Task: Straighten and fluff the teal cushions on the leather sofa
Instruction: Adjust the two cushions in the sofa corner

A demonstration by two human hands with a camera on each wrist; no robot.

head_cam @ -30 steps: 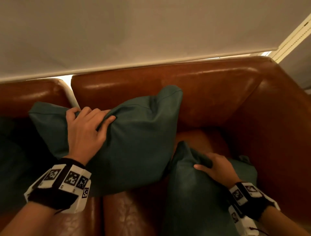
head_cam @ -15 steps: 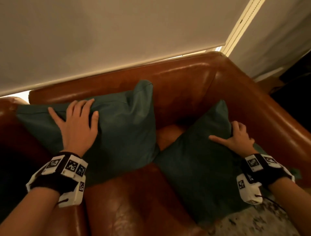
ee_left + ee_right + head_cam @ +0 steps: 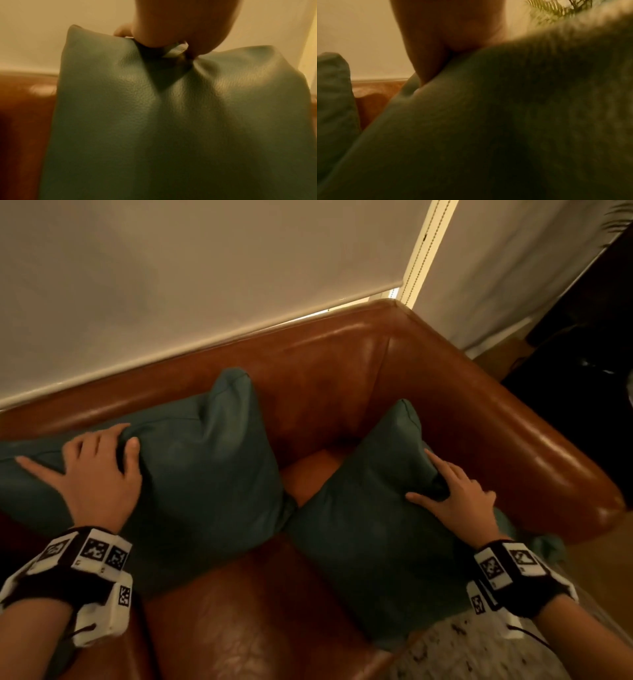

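1. Gripping the top edge of the larger teal leather-look cushion [image 3: 205, 467], the left hand [image 3: 99, 474] has its fingers curled over the rim and its thumb spread out along the front face; the left wrist view shows the fingertips [image 3: 180, 27] pinching the edge so the cover puckers into a dark fold.
2. That cushion leans against the backrest of the brown leather sofa [image 3: 325, 364], standing on the seat at the left.
3. The right hand [image 3: 455, 498] lies on the smaller teal square cushion [image 3: 363, 529] near its right edge, index finger and thumb stretched out straight across the cover, pressing a shallow dent. Its other fingers are hidden behind the cushion edge, so I cannot tell whether they hook around it.
4. This second cushion sits in the corner of the sofa, tilted on one point, leaning toward the armrest [image 3: 534, 446]; its lower left corner touches the first cushion.
5. Both wrists carry black bands with white marker blocks [image 3: 92, 556].
6. A pale roller blind [image 3: 205, 285] hangs behind the sofa, and a speckled floor [image 3: 479, 655] shows at the lower right.
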